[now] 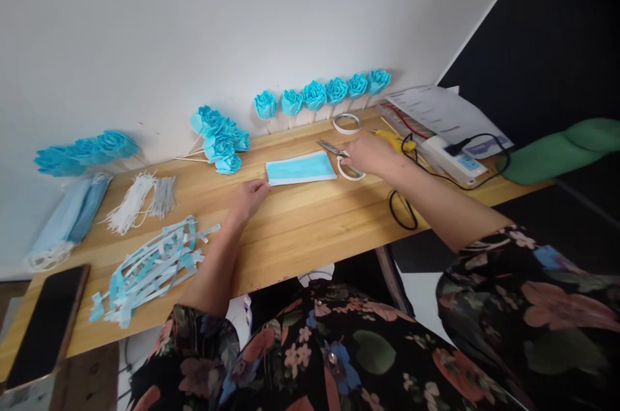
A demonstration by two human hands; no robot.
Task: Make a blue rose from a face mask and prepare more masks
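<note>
A blue face mask (301, 169) without ear loops lies flat on the wooden table in front of me. My left hand (252, 196) pinches the mask's lower left corner. To the right, my right hand (365, 154) is closed over the handles of a pair of scissors (352, 170), whose metal blades point left toward the mask. The scissors lie low at the tabletop, and part of their handle is hidden under my fingers. A roll of white tape (347, 123) lies just behind the scissors.
Blue paper-like roses on sticks (314, 95) line the wall, with more bunched (220, 139) to their left. Mask strips (155, 269), cords (133, 204), whole masks (72, 217) and a phone (48, 327) lie left. A yellow glue gun (390, 138), power strip (453, 160) and cables are right.
</note>
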